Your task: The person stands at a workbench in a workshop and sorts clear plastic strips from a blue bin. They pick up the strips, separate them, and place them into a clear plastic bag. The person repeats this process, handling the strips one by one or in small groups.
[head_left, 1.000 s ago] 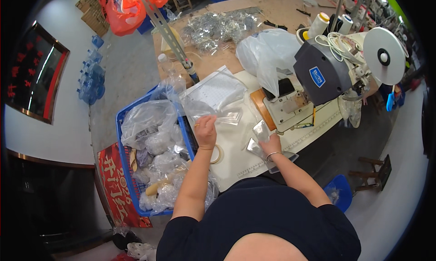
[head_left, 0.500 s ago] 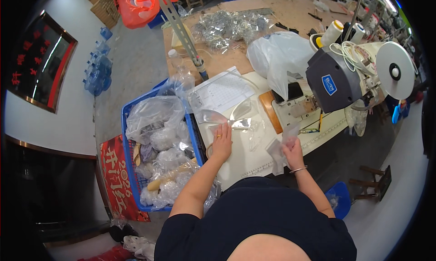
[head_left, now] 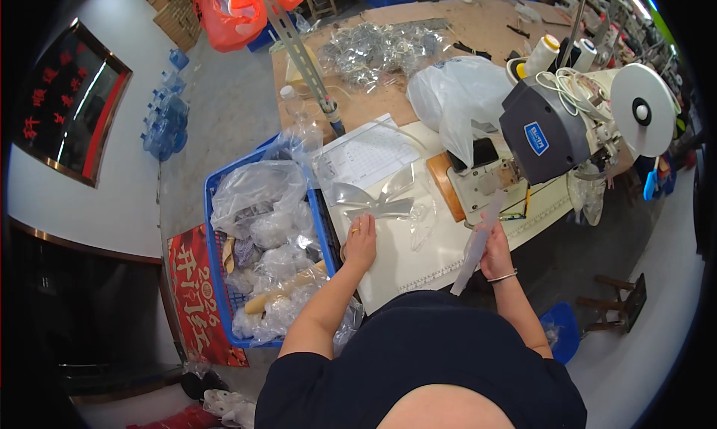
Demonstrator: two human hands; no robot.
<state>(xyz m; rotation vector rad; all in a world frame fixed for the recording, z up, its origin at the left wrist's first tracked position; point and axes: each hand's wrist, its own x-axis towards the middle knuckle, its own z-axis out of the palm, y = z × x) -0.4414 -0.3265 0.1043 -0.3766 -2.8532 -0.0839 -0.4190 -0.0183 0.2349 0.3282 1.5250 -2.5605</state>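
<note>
Evidently, the right hand (head_left: 496,256) grips a pale, translucent, perhaps plastic strip (head_left: 472,256); the left hand (head_left: 361,245) lies open.

White flat worktable (head_left: 392,268) carries a clear bow-shaped plastic piece (head_left: 385,206). From it: white gridded paper sheet (head_left: 373,160) at 12 o'clock, dark-grey-and-white sewing machine (head_left: 536,130) at 2.

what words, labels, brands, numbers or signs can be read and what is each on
Wording left unquoted; it stands on:
Blue label on the dark grey sewing-machine head: legible lettering.
Large red rectangular sheet, lower left: legible characters and digits.
Black gold-framed wall panel: red characters, partly readable.
White paper sheet with printed grid: too small to read.
Pale ruler strip: marks too small to read.
</note>
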